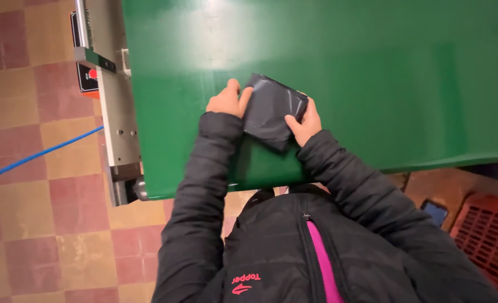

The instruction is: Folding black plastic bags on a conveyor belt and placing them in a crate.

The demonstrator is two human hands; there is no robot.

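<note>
Green table (pixel 372 84) bears a glossy, folded black plastic bag (pixel 271 112).

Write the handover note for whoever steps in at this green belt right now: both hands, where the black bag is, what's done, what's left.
Left hand: on the left edge of the folded black plastic bag, thumb pressing on top.
Right hand: grips the bag's right lower edge, fingers on top.
Bag: lies flat on the green conveyor surface, near its front edge, tilted a little, folded into a compact rectangle.
Done: bag looks folded down to a small packet.
Left: it remains between both hands on the belt, not yet released or moved on.
Nearby: metal side rail at the left, red crate on the floor at the right.
</note>
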